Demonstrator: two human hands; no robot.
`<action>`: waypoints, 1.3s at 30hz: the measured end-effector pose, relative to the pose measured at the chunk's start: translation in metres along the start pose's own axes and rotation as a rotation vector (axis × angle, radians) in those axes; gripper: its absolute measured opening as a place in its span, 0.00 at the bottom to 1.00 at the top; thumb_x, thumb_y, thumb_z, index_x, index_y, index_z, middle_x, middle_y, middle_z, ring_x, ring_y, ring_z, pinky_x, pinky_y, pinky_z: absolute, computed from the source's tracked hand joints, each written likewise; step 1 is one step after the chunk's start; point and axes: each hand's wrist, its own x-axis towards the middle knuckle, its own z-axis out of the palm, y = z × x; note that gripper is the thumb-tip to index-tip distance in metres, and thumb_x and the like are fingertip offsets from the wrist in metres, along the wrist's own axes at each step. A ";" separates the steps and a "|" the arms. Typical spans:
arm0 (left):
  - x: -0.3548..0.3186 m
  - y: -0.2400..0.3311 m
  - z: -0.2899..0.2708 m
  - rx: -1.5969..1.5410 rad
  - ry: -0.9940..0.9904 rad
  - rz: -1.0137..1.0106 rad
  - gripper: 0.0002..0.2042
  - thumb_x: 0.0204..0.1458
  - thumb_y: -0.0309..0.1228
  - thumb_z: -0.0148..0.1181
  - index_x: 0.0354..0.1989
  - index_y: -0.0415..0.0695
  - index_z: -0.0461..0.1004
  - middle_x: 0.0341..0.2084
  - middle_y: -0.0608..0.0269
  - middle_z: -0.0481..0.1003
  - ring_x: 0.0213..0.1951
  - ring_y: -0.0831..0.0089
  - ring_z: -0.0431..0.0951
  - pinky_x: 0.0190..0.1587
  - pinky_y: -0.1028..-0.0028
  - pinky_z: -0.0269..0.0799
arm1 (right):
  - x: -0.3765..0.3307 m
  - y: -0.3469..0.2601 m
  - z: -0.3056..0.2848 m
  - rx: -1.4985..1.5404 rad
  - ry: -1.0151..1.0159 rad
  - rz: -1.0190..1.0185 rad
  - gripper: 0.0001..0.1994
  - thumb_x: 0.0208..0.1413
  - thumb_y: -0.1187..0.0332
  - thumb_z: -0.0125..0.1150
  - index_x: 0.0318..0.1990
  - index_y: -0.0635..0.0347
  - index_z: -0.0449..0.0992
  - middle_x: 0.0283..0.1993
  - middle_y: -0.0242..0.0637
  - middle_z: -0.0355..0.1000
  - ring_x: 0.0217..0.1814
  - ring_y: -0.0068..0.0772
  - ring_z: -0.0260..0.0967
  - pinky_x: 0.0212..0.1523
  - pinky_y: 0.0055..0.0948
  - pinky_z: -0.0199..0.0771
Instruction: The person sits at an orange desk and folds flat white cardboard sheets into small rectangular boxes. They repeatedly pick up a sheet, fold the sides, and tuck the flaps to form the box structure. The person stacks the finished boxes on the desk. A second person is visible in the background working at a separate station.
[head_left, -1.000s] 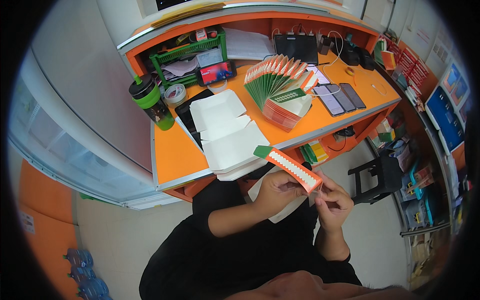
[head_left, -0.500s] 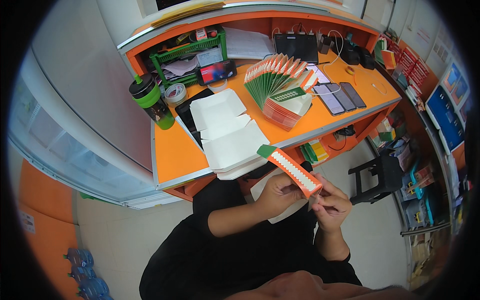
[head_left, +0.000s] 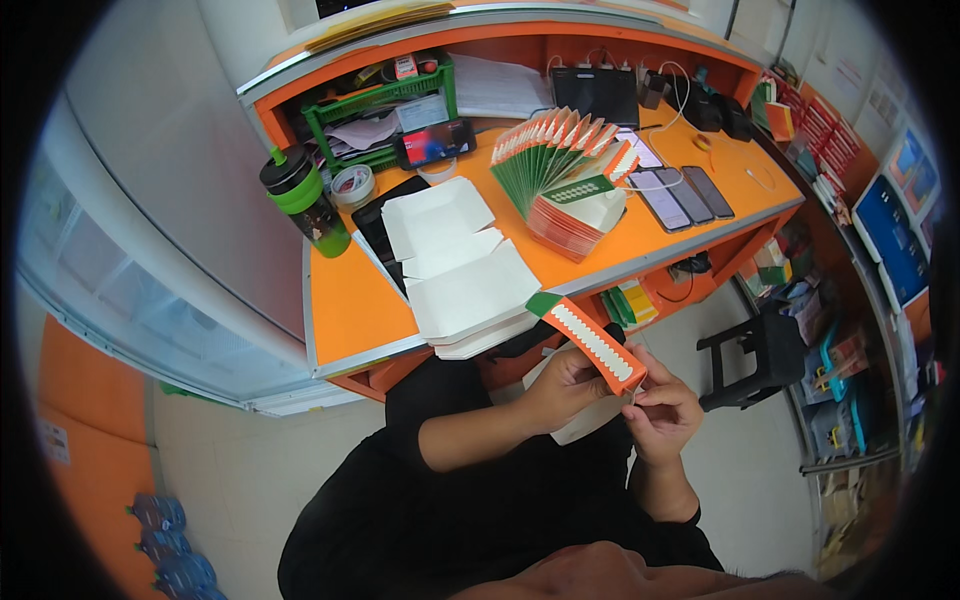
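Both hands (head_left: 560,392) (head_left: 668,418) v. close tog., fingers (head_left: 664,396) bent.

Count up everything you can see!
Held carton: one, orange-green-white, lower centre
Open cartons: stacked, count unclear, white, desk front
Fanned cartons: many, green-orange, desk middle
Desk: one, orange, ahead
Tumbler: one, black-green, desk left
Basket: one, green, desk back left
Phones: at least four, mostly dark, desk
Stool: one, black, floor right
Bottles: at least three, blue, floor left
Shelf items: many, mixed colours, far right
Left hand and right hand: two hands, bare, on held carton
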 end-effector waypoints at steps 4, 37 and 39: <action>-0.001 0.013 0.004 0.074 -0.035 0.004 0.18 0.61 0.28 0.61 0.59 0.39 0.69 0.52 0.60 0.76 0.55 0.73 0.76 0.59 0.71 0.72 | -0.002 0.000 -0.004 -0.052 -0.001 -0.007 0.07 0.49 0.79 0.71 0.34 0.69 0.77 0.56 0.70 0.71 0.62 0.61 0.71 0.62 0.47 0.71; -0.001 0.008 0.020 0.062 0.209 -0.073 0.12 0.59 0.22 0.61 0.50 0.39 0.75 0.45 0.62 0.79 0.49 0.76 0.79 0.53 0.74 0.76 | -0.003 -0.001 0.001 -0.591 -0.098 -0.271 0.11 0.52 0.78 0.68 0.32 0.63 0.68 0.53 0.78 0.69 0.51 0.64 0.78 0.47 0.38 0.80; -0.002 0.014 0.022 0.075 0.204 -0.103 0.12 0.59 0.22 0.61 0.51 0.39 0.75 0.45 0.63 0.79 0.49 0.76 0.79 0.53 0.74 0.76 | -0.004 -0.004 0.001 -0.577 -0.127 -0.248 0.10 0.56 0.77 0.66 0.33 0.62 0.67 0.55 0.79 0.67 0.55 0.65 0.76 0.53 0.43 0.77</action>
